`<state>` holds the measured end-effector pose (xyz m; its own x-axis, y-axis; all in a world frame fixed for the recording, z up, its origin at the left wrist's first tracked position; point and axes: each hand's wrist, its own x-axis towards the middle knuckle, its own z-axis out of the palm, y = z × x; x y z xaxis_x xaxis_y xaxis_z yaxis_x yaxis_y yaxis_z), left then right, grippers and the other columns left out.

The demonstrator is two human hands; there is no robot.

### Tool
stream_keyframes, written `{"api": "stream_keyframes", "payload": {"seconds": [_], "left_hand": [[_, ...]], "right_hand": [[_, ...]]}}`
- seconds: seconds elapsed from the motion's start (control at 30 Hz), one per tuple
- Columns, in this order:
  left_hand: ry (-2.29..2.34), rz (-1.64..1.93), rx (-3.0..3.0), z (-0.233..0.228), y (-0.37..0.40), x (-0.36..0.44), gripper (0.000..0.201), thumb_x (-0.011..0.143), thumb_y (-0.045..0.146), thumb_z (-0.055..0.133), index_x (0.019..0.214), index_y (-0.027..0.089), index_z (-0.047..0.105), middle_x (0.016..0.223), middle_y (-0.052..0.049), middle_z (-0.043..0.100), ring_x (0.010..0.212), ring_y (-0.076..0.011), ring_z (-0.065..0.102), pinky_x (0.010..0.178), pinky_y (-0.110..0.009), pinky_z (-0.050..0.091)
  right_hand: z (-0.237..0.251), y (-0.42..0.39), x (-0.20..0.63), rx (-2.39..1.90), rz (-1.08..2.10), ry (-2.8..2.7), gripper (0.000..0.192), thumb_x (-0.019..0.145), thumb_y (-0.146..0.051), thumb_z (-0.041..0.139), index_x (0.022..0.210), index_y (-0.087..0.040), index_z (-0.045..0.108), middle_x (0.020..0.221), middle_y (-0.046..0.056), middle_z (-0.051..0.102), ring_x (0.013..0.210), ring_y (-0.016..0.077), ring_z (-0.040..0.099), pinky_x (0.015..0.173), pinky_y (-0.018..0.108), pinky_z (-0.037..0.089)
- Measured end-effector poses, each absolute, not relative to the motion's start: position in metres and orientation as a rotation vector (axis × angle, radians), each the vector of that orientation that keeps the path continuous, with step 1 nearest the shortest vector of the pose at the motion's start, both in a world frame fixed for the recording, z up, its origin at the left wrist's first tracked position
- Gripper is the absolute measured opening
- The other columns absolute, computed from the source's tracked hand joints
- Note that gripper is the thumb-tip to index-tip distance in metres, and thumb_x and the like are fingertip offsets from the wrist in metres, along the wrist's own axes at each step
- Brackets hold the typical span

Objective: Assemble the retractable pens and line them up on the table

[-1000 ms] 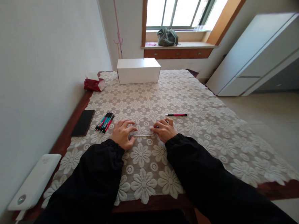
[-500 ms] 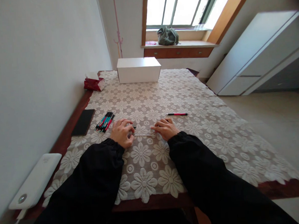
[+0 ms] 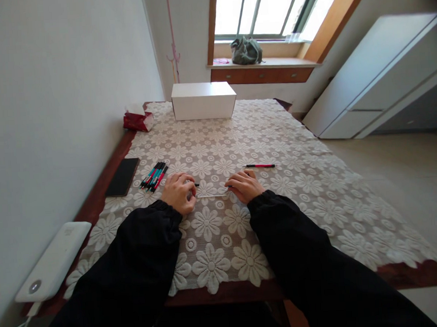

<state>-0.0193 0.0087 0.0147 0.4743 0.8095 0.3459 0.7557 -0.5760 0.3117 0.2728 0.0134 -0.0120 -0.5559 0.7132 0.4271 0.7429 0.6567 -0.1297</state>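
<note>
Strip [image 3: 212, 196], thin, white, between left hand [image 3: 178, 192], curled, right hand [image 3: 245, 186], loosely bent (grips unclear)

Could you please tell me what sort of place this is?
Probably a home, perhaps its dining area: a floral lace tablecloth, a bag on the windowsill, and what looks like a white refrigerator.

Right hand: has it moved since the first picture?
Yes, the right hand has shifted slightly to the right, judged against the flowers of the tablecloth.

White box [image 3: 204, 106] on lace cloth [image 3: 288, 218], red tissue pack [image 3: 136, 122], greenish bag [image 3: 246, 52]
</note>
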Motion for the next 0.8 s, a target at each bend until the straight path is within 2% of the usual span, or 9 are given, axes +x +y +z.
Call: {"api": "stream_keyframes", "payload": {"seconds": [0.17,0.37,0.57,0.8], "left_hand": [[1.355,0.691,2.612,0.0141,0.0097,-0.0216,0.007,0.068,0.02,0.067,0.073,0.023,0.069,0.114,-0.006,0.069,0.124,-0.0322,0.052,0.113,-0.054,0.038],[1.2,0.642,2.644,0.0129,0.0105,-0.0228,0.022,0.067,0.017,0.066,0.087,0.026,0.071,0.122,-0.004,0.067,0.129,-0.0308,0.049,0.118,-0.054,0.032],[1.184,0.665,2.636,0.0121,0.0106,-0.0204,0.01,0.074,0.021,0.066,0.083,0.025,0.071,0.12,-0.004,0.069,0.127,-0.0292,0.051,0.118,-0.053,0.034],[1.163,0.712,2.631,0.0064,0.0132,-0.0203,0.004,0.08,0.025,0.067,0.08,0.025,0.071,0.116,-0.003,0.071,0.126,-0.0284,0.053,0.114,-0.051,0.038]], "right_hand": [[-0.0103,0.0086,0.2685,-1.161,-0.064,-2.455,0.016,0.098,-0.025,0.055,0.096,-0.025,0.071,0.095,0.003,0.072,0.094,0.0192,0.058,0.09,0.037,0.028],[-0.0097,0.0076,0.2676,-1.288,-0.05,-2.382,0.012,0.092,-0.022,0.058,0.095,-0.023,0.07,0.096,0.004,0.072,0.093,0.0206,0.058,0.089,0.038,0.028],[-0.0084,0.0069,0.2676,-1.356,-0.018,-2.317,0.009,0.085,-0.02,0.06,0.088,-0.023,0.068,0.092,0.003,0.071,0.088,0.0207,0.057,0.086,0.038,0.028],[-0.0104,0.0077,0.2665,-1.321,-0.023,-2.35,0.007,0.088,-0.025,0.063,0.085,-0.023,0.069,0.087,0.002,0.069,0.085,0.019,0.057,0.084,0.037,0.028]]}}
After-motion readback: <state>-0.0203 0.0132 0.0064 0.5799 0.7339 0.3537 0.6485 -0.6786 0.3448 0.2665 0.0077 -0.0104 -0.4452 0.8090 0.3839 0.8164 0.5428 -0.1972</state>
